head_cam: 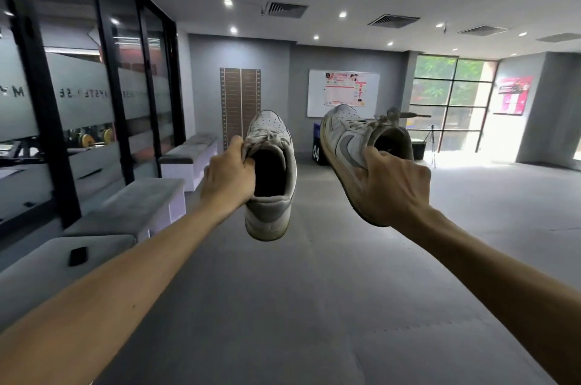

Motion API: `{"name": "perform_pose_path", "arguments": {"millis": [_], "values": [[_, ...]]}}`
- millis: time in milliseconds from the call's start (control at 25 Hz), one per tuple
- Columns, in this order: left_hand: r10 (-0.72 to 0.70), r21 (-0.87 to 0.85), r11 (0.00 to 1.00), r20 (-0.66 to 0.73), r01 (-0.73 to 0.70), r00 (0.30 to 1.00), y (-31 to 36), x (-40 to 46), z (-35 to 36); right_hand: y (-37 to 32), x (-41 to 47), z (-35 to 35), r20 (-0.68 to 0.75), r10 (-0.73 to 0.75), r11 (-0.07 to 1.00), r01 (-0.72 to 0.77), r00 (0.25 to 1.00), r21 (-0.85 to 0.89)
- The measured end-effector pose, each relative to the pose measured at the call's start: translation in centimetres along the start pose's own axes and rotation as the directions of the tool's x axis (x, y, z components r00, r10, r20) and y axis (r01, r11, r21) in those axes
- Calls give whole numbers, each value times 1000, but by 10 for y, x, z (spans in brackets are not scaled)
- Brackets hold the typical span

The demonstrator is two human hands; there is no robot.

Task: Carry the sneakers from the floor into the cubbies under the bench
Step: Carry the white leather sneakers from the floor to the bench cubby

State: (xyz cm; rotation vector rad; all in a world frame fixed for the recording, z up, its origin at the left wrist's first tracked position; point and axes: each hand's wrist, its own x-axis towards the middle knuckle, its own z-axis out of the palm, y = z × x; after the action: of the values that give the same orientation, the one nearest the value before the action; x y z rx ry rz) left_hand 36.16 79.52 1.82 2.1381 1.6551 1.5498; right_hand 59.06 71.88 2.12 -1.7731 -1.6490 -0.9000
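White leather, scuffed and gone cream at the soles: two sneakers are held up in the air at arm's length, both well clear of the grey mat floor (314, 306). The left hand (229, 177) grips the left sneaker (272, 177) at about 11 o'clock from frame centre, fingers curled over the inner collar edge beside the tongue, thumb side up. That shoe hangs roughly level with its heel toward the camera and toe pointing away, the dark opening facing up and back.

The right hand (393, 186) is closed on the right sneaker (349, 145) at about 1 o'clock, fingers wrapped around the heel and the collar rim, knuckles toward the camera. This shoe is tilted on its side, sole edge turned left, a grey side patch showing, toe aimed up and away toward 11 o'clock; its loose laces (388, 117) stick up by the tongue. The two shoes are near each other but apart, with a gap between them.

Along the left wall, from 8 to 10 o'clock, runs a row of grey-topped benches (141, 199) with white bases, set against a glass partition (78, 86). A small black object (78, 255) lies on the nearest bench top at 8 o'clock. The undersides of the benches are not clear enough to make out cubbies. On the far wall at 12 o'clock hangs a whiteboard (342, 93), and a large window (452, 95) glows at 2 o'clock
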Motion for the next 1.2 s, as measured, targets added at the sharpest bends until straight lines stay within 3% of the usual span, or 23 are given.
{"name": "perform_pose_path", "arguments": {"millis": [600, 920, 1200], "values": [[-81, 83, 993, -94, 89, 992, -81, 255, 235, 71, 239, 296, -30, -69, 994, 71, 997, 82], [-168, 208, 955, -204, 210, 964, -169, 362, 315, 48, 356, 460, 16, -168, 957, 159, 986, 241], [-248, 347, 864, -339, 366, 907, -217, 436, 349, 10, 461, 576, -16, -340, 846, 313, 940, 432]]}}
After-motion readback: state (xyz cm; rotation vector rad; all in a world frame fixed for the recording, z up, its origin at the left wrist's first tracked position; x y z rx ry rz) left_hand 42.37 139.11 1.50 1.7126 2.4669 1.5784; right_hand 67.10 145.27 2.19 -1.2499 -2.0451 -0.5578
